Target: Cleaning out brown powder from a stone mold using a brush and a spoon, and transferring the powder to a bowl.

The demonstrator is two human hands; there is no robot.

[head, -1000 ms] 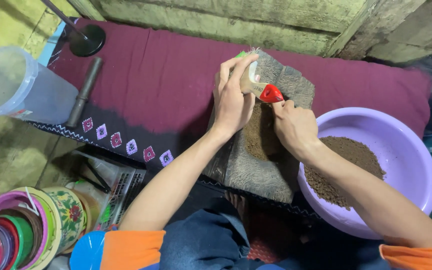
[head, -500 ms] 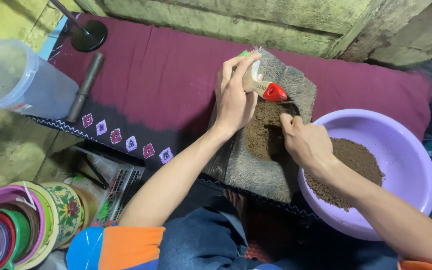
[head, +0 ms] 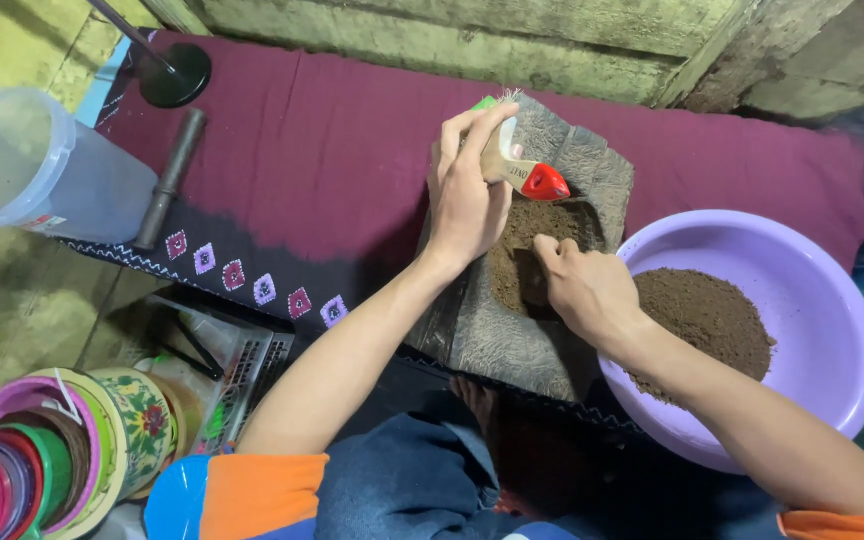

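My left hand [head: 467, 195] grips a paintbrush [head: 522, 175] with a pale wooden handle and a red tip, held over a grey carved slab [head: 512, 340]. The slab lies on a maroon cloth [head: 312, 150]. Brown powder [head: 542, 225] fills a hollow in the slab. My right hand [head: 577, 285] presses fingers-down into that powder, its fingertips hidden. A lilac plastic basin [head: 832, 300] holding a heap of the same brown powder [head: 707, 315] sits right beside my right wrist.
A clear plastic jug [head: 22, 165] stands at the left edge. A dark metal rod [head: 170, 178] and a black round base [head: 174, 75] lie on the cloth's far left. Stacked coloured tape rolls [head: 42, 455] sit bottom left. A rough concrete wall [head: 472, 40] runs behind.
My right hand moved from beside the brush's red tip down into the powder on the slab. My left hand keeps the brush at the slab's top.
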